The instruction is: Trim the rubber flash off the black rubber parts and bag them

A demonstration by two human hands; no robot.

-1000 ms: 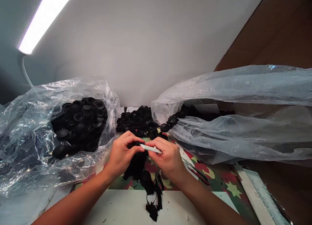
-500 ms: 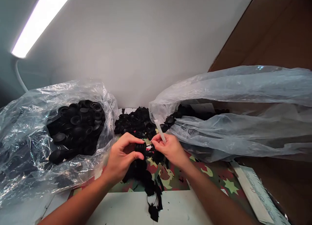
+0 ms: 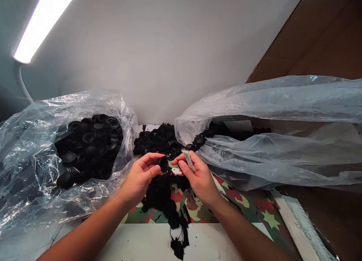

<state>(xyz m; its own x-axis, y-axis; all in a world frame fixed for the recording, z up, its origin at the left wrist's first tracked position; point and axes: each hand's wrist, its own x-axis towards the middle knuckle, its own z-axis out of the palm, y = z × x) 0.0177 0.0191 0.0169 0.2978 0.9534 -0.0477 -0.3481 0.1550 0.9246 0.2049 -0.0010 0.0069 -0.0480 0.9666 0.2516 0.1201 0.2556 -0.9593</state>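
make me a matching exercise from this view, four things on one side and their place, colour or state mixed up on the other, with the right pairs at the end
Things
1. black ribbed piece
2. lamp
3. pale tool
4. patterned sheet

Descriptions
A. held in the right hand
B. green, red and yellow
C. held in the left hand
D. lit, at upper left

Right pairs: 1-C, 2-D, 3-A, 4-B
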